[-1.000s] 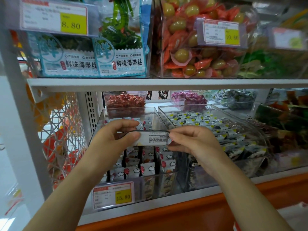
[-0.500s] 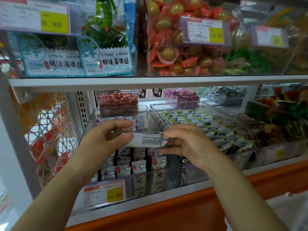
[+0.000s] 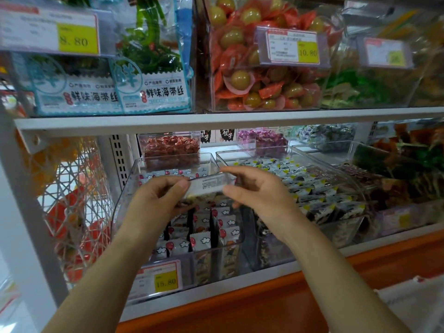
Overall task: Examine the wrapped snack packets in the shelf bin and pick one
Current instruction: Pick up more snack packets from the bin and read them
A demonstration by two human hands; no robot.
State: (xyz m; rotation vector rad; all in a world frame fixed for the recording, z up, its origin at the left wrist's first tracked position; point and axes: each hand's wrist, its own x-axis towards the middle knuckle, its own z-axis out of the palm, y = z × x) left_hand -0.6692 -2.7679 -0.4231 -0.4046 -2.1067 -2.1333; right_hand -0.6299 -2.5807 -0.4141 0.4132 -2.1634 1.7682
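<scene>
A small white wrapped snack packet [image 3: 209, 185], its printed back turned towards me, is held flat above the clear shelf bin [image 3: 123, 203]. My left hand [image 3: 157, 203] pinches the packet's left end between thumb and fingers. My right hand [image 3: 254, 195] grips its right end, index finger over the top edge and thumb underneath. Below the hands, the bin holds several rows of upright white packets with cloud and red marks [image 3: 204, 239]. My hands hide part of the rows.
A yellow 15.80 price tag [image 3: 165, 281] sits on the bin front. To the right is a clear bin of black, white and yellow packets [image 3: 314, 188]. The white upper shelf [image 3: 216, 119] hangs close overhead. A mesh basket [image 3: 72, 200] stands left, an orange ledge [image 3: 264, 299] below.
The packet has tipped so its right end sits a little higher. My right fingers have spread along its right end. The view has shifted slightly.
</scene>
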